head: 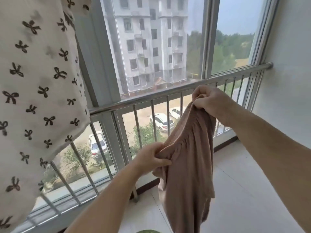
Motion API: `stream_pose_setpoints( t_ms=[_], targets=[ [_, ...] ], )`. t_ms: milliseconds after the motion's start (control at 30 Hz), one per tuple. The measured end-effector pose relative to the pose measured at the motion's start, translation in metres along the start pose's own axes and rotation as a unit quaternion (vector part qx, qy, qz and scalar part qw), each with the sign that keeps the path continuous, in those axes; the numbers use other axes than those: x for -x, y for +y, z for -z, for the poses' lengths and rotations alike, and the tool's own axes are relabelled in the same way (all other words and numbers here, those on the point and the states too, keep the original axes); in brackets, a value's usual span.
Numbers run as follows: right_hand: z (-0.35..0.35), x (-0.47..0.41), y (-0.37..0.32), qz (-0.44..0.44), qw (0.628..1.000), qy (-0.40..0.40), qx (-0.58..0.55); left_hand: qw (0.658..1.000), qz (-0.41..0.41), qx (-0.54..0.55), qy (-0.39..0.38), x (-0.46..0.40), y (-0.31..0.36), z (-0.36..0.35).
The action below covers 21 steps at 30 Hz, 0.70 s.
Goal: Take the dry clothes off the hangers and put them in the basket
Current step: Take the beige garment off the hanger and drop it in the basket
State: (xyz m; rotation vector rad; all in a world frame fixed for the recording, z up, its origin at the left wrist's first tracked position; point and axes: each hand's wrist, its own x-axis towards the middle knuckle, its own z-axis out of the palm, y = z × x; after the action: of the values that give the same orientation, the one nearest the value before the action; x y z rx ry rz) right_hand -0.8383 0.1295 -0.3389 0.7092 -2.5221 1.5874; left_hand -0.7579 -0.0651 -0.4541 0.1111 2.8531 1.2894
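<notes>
Head view, both hands [152,158] [209,100] gripping brown garment [186,157]

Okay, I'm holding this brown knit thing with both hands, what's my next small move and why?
Probably lower the brown garment toward the green rim at the bottom edge, perhaps the basket. Both the left hand and right hand grip its bunched top, and no hanger shows in it.

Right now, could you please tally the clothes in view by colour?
Brown: 1, the brown garment, gripped by the left hand and the right hand.
White with black bows: 1, the hanging garment.
Total: 2
</notes>
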Motion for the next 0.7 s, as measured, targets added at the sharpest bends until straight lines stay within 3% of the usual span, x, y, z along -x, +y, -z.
stream_pose_setpoints(
  t_ms=[167, 433, 567, 700],
  targets=[
    [-0.001, 0.016, 0.050, -0.007, 0.977, -0.091, 0.192, 0.996, 0.043, -0.072, 0.021, 0.014, -0.028, 0.008],
    [-0.017, 0.027, 0.100, -0.014, 0.881, -0.229, 0.413, 0.992, 0.080, 0.014, 0.096, 0.036, -0.042, 0.002],
    [-0.026, 0.028, 0.118, -0.021, 0.854, -0.287, 0.434, 0.986, 0.104, 0.067, 0.113, 0.044, -0.047, -0.009],
    [-0.032, 0.035, 0.136, -0.046, 0.875, -0.291, 0.384, 0.975, 0.116, 0.102, 0.160, 0.050, -0.059, -0.019]
  ],
)
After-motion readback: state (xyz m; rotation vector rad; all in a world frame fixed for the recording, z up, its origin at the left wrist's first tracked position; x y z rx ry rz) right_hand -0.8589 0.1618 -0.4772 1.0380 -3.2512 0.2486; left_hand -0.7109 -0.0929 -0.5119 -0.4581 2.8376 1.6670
